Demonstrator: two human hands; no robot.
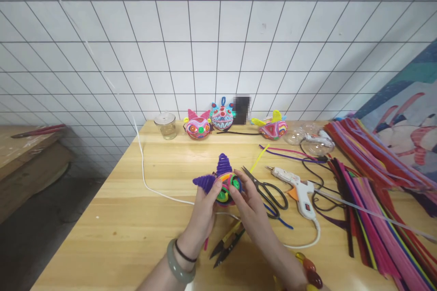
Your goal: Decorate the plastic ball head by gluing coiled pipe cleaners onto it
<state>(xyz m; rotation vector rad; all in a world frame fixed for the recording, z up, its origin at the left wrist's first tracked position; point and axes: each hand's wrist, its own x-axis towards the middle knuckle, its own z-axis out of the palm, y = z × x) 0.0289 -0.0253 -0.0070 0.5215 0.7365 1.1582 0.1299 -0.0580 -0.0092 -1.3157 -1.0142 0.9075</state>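
Between both hands, above the middle of the table, is a colourful pipe-cleaner animal head (225, 177) with two purple ears and green eyes. My left hand (204, 207) grips its left side, thumb on the front. My right hand (251, 198) closes round the right side, fingers near the green eye. Just right of the right hand lie black-handled scissors (269, 193). Under my wrists rest dark thread snips (225, 245), partly covered by the right hand. A white hot glue gun (297, 188) lies farther right.
Finished pipe-cleaner heads stand at the back: pink (198, 126), blue (222, 117) and yellow-eared (273, 127). A glass jar (167, 127) is back left. Clear plastic balls (317, 143) and bundles of pipe cleaners (372, 227) fill the right side. A white cord (143, 168) crosses the wooden table (112, 218).
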